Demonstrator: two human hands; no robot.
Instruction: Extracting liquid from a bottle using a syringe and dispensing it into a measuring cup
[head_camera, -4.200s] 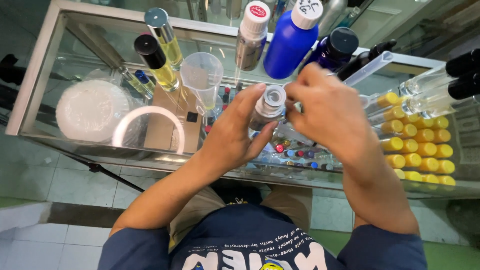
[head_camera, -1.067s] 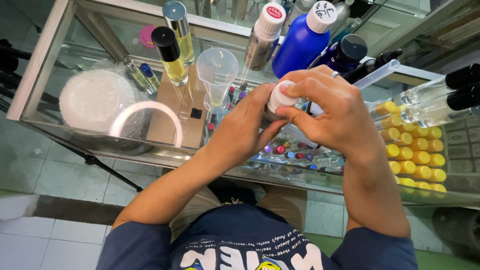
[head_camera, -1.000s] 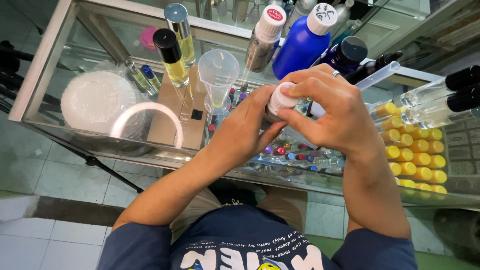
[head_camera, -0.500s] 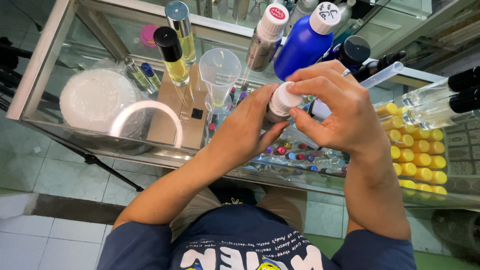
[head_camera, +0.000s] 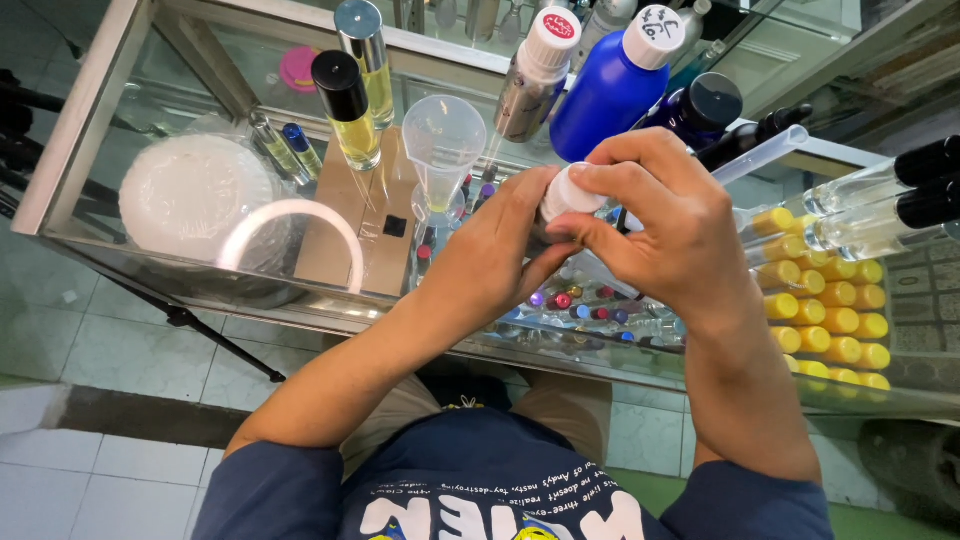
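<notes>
Gripping a small bottle (head_camera: 545, 228) from the side, the left hand (head_camera: 490, 265) has its fingers wrapped tight around the body, most of which is hidden behind them. The right hand (head_camera: 660, 225) comes over the top, thumb and fingertips pinching the bottle's white ribbed cap (head_camera: 568, 192). Both hands hold the bottle just above the glass countertop (head_camera: 140, 90), over the middle of the case. Just left of the hands a clear plastic funnel (head_camera: 443, 140) stands upright. Behind them stand a blue bottle with a white cap (head_camera: 610, 80) and a silver bottle with a white cap (head_camera: 530, 80). Rows of yellow-capped vials (head_camera: 830, 310) lie to the right.
</notes>
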